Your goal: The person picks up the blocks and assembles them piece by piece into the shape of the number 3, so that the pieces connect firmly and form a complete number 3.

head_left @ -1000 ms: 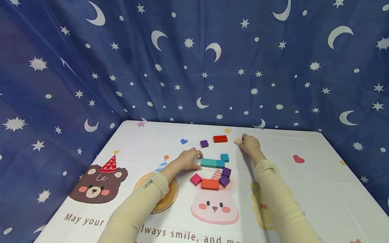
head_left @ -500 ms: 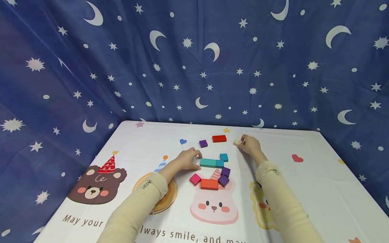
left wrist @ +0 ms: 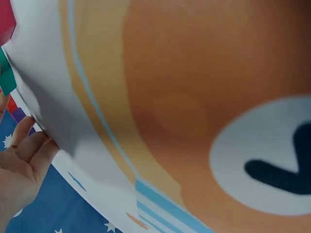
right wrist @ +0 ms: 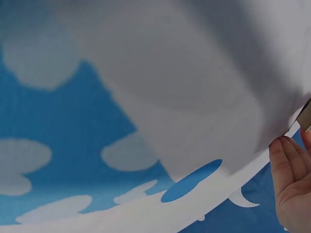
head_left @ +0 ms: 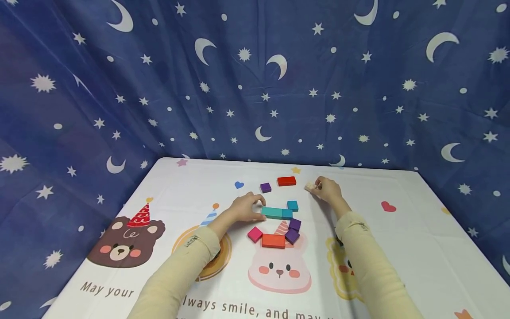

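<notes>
In the head view my left hand (head_left: 245,208) is at the left end of a long teal block (head_left: 272,213), thumb at its near corner and a bent finger at its far corner. A blue block (head_left: 287,214) adjoins its right end. The left wrist view shows this hand's fingers (left wrist: 34,150) low on the cloth, close to the green-teal block (left wrist: 7,75). Farther right, my right hand (head_left: 328,190) pinches a small pale wooden block (head_left: 310,186) at the table. Only its tan edge (right wrist: 305,116) shows in the right wrist view.
A red block (head_left: 286,181) and a purple block (head_left: 265,187) lie farther back. Nearer are a small blue block (head_left: 292,205), two purple blocks (head_left: 295,224), an orange-red block (head_left: 273,241) and a pink block (head_left: 255,234). A starry curtain (head_left: 223,88) hangs behind the printed tablecloth (head_left: 382,243).
My left thumb has slid slightly right against the teal block's near corner. The right hand keeps its pinch on the wooden block, barely moving. The whole head view has shifted slightly.
</notes>
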{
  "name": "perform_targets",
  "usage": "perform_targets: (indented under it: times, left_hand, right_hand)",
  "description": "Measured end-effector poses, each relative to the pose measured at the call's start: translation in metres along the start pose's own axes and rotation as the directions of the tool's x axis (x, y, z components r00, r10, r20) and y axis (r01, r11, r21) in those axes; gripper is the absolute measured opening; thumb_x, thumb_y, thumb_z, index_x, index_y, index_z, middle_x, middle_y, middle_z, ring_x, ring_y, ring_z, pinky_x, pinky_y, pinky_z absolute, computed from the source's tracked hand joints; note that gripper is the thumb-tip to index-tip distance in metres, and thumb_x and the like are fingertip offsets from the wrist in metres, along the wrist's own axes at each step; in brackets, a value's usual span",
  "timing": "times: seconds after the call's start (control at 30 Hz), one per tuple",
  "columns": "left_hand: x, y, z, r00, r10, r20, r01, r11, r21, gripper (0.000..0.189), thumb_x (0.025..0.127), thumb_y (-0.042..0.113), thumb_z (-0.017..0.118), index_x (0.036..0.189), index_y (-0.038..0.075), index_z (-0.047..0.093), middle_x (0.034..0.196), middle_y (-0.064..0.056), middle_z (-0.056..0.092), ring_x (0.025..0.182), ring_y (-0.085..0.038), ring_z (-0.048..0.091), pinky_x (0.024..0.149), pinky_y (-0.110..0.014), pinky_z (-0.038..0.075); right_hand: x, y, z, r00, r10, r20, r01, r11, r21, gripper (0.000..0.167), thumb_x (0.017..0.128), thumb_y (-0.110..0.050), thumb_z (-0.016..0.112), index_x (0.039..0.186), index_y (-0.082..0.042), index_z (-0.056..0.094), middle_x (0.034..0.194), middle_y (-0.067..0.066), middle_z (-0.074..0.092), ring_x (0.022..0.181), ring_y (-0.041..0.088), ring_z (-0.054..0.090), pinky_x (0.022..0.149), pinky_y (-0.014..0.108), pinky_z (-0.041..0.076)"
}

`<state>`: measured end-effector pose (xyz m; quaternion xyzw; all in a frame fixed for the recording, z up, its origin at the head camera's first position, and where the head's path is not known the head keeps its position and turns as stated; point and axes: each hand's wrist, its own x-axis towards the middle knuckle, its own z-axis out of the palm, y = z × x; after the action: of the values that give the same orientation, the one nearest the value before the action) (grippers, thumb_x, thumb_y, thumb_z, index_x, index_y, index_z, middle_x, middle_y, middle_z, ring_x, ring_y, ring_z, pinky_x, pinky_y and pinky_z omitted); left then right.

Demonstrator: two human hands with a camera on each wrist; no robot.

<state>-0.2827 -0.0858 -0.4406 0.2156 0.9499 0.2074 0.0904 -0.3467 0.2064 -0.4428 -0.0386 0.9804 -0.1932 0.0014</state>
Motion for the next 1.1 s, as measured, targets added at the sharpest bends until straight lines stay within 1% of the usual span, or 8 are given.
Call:
perform_targets:
  times: [0.2,0.3,0.47,0.6,0.7,0.8,0.9,1.1]
  left_hand:
    - [0.001,0.003,0.001,1.0,-0.002,-0.01,0.003,0.999,0.046,0.035,0.077,0.035,0.076,0.106,0.02,0.062,0.105,-0.011,0.056,0.077,-0.022,0.052,0.078,-0.043,0.048]
    - [0.001,0.003,0.002,1.0,-0.001,-0.014,0.002,0.998,0.059,0.036,0.077,0.034,0.076,0.107,0.02,0.063,0.103,-0.011,0.056,0.076,-0.021,0.051,0.077,-0.042,0.048]
    - [0.001,0.003,0.005,0.999,-0.006,-0.038,0.009,0.996,0.084,0.036,0.076,0.033,0.076,0.107,0.021,0.063,0.1,-0.01,0.055,0.075,-0.022,0.053,0.074,-0.04,0.048]
    - [0.001,0.002,0.006,0.998,-0.006,-0.056,0.011,0.997,0.079,0.036,0.076,0.032,0.077,0.106,0.02,0.063,0.098,-0.01,0.054,0.074,-0.023,0.054,0.073,-0.041,0.048]
    - [0.0,0.002,0.006,0.999,-0.009,-0.054,0.013,0.997,0.074,0.036,0.076,0.032,0.076,0.107,0.02,0.063,0.099,-0.01,0.054,0.074,-0.023,0.053,0.073,-0.042,0.048]
    - [0.0,0.001,0.006,0.999,-0.014,-0.05,0.017,0.997,0.074,0.036,0.076,0.032,0.076,0.108,0.02,0.063,0.1,-0.01,0.054,0.075,-0.023,0.053,0.074,-0.042,0.048]
    - [-0.001,0.002,0.007,0.999,-0.015,-0.05,0.019,0.997,0.075,0.036,0.076,0.032,0.076,0.108,0.02,0.063,0.1,-0.01,0.054,0.075,-0.023,0.053,0.075,-0.042,0.049]
    - [-0.002,0.001,0.008,0.999,-0.004,-0.049,0.007,0.998,0.062,0.036,0.077,0.032,0.076,0.108,0.02,0.063,0.1,-0.009,0.054,0.074,-0.022,0.053,0.074,-0.04,0.048]
  right_hand:
    - [0.0,0.001,0.0,1.0,0.01,0.002,-0.01,1.0,0.014,0.028,0.086,-0.021,0.063,0.101,0.002,0.057,0.097,0.02,0.063,0.083,0.032,0.058,0.079,0.045,0.045]
    - [0.0,-0.001,0.0,1.0,0.001,0.018,-0.001,1.0,0.022,0.028,0.087,-0.021,0.063,0.102,0.001,0.057,0.096,0.021,0.063,0.081,0.032,0.058,0.077,0.044,0.045]
    - [0.001,-0.009,0.002,0.998,-0.046,0.045,0.046,0.999,0.007,0.03,0.086,-0.02,0.065,0.105,0.002,0.058,0.084,0.015,0.061,0.07,0.023,0.052,0.066,0.037,0.043]
    - [0.0,-0.013,0.002,0.998,-0.018,0.054,0.018,1.0,0.006,0.03,0.087,-0.021,0.065,0.105,0.001,0.058,0.084,0.014,0.061,0.07,0.022,0.051,0.065,0.035,0.041]
    - [-0.001,-0.014,0.003,0.998,0.014,0.066,-0.015,1.0,0.016,0.028,0.087,-0.022,0.065,0.104,-0.001,0.058,0.086,0.013,0.06,0.072,0.022,0.05,0.066,0.034,0.041]
    - [-0.002,-0.014,0.003,0.998,0.016,0.068,-0.018,0.999,0.031,0.027,0.087,-0.022,0.065,0.103,-0.002,0.058,0.09,0.015,0.061,0.074,0.023,0.051,0.068,0.036,0.042]
    - [-0.004,-0.016,0.002,0.998,-0.007,0.056,0.005,0.999,0.043,0.028,0.086,-0.021,0.066,0.103,-0.001,0.058,0.097,0.018,0.062,0.08,0.027,0.054,0.073,0.04,0.044]
    - [-0.011,-0.022,0.001,0.998,-0.062,0.022,0.06,0.996,0.073,0.029,0.084,-0.021,0.068,0.102,0.001,0.059,0.111,0.025,0.062,0.097,0.037,0.06,0.084,0.048,0.047]
